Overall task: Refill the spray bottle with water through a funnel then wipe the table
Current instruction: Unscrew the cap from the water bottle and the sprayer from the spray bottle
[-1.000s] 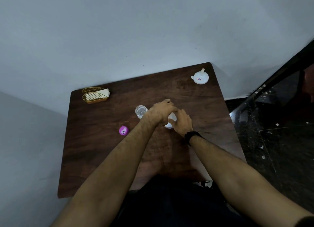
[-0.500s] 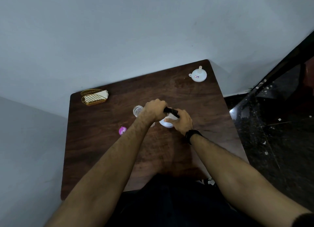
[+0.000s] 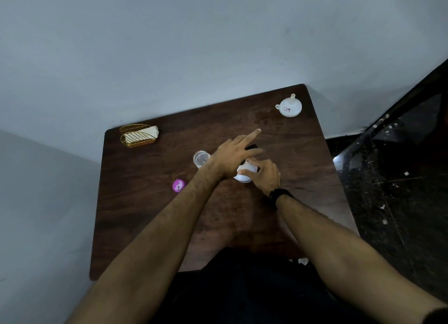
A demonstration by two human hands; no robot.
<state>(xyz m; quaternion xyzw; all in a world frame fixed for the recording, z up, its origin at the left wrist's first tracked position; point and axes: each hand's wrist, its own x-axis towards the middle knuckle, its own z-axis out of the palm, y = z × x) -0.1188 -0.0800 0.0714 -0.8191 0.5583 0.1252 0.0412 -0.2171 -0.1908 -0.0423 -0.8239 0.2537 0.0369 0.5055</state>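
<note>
A white spray bottle (image 3: 242,176) stands mid-table, and my right hand (image 3: 264,176) is wrapped around it. My left hand (image 3: 232,156) reaches across above the bottle with its fingers stretched out and apart, the index finger pointing towards the far right corner. A black spray head (image 3: 251,146) shows just under those fingers, mostly hidden by them. A white funnel (image 3: 289,106) lies upside down at the far right corner. A clear glass of water (image 3: 200,158) stands left of my left wrist.
The dark wooden table (image 3: 145,214) sits against a grey wall. A gold wire holder with white napkins (image 3: 138,136) is at the far left corner. A small purple round lid (image 3: 178,185) lies left of my forearm. Dark speckled floor lies to the right.
My left hand was clenched on the black spray head at the bottle's top; it has since moved away from me and spread its fingers. My right hand stays on the bottle.
</note>
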